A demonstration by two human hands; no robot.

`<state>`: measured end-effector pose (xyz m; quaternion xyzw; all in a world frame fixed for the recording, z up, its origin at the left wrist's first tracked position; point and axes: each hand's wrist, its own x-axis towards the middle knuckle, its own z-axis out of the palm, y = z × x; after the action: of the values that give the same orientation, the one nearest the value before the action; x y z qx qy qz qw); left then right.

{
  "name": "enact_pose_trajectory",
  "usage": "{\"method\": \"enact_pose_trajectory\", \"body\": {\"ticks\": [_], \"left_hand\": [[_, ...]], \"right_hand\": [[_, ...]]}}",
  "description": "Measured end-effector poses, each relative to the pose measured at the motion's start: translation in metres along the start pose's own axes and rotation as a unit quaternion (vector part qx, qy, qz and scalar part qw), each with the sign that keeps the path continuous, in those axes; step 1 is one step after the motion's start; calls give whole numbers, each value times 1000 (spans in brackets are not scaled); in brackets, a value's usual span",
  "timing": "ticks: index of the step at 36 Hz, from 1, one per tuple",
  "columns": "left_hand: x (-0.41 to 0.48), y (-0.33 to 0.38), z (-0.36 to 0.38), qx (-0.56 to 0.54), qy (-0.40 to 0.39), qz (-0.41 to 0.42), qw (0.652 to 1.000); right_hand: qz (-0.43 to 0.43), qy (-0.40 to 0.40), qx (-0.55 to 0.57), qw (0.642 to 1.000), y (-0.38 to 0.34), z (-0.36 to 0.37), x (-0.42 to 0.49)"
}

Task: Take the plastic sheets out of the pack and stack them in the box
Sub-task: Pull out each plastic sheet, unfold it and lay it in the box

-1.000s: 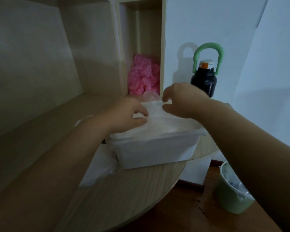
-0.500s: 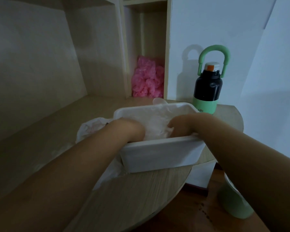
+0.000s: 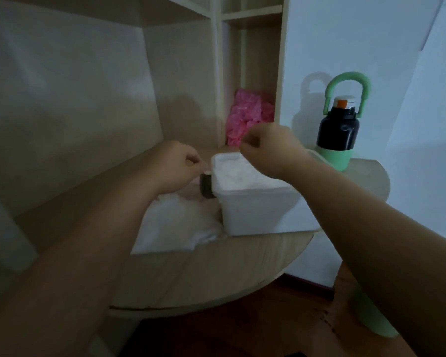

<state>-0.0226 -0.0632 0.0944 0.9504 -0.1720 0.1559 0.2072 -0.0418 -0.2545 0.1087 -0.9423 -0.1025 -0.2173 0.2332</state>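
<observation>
Both curled, pinching hands, left (image 3: 177, 164) and right (image 3: 269, 145), hover above the sheet-filled box (image 3: 255, 202).

A domestic room, dimly lit. Evidence: a light wooden desk (image 3: 216, 274) with a rounded end, built-in open shelving (image 3: 252, 73) above it, painted walls, dark wood flooring (image 3: 268, 328), and a personal water bottle (image 3: 339, 130) with a green carry handle.

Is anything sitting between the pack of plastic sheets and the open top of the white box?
Nothing visible blocks it. The pack lies right against the left side of the white box, whose top is open. Only the left hand and a small dark object are near the box's left rim.
</observation>
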Motion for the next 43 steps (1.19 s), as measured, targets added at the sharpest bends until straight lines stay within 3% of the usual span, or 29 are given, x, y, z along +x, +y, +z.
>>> {"method": "enact_pose_trajectory", "body": {"ticks": [5, 9, 13, 18, 22, 25, 32, 35, 43], "left_hand": [[-42, -46, 8, -45, 43, -49, 997], [-72, -82, 31, -75, 4, -90, 993], [-93, -100, 58, -29, -31, -96, 995], [-103, -113, 88, -33, -15, -113, 993], [-107, -116, 94, -90, 54, -111, 988], [-106, -123, 96, -70, 78, -136, 985], [-102, -127, 105, 47, 15, -135, 990], [-106, -125, 103, 48, 55, -114, 991], [-117, -120, 97, 25, 189, 52, 980]], "right_hand": [[-52, 13, 105, 993, -50, 41, -25], [-60, -10, 118, 991, -68, 82, -42], [4, -101, 115, 988, -62, 127, -50], [90, -167, 113, 975, -44, 167, -60], [90, -124, 86, 984, -35, 183, -66], [79, -124, 75, 986, -34, 188, -66], [78, -99, 114, 985, -30, 185, -71], [75, -83, 121, 986, -29, 184, -73], [61, -31, 164, 984, -27, 188, -75]]}}
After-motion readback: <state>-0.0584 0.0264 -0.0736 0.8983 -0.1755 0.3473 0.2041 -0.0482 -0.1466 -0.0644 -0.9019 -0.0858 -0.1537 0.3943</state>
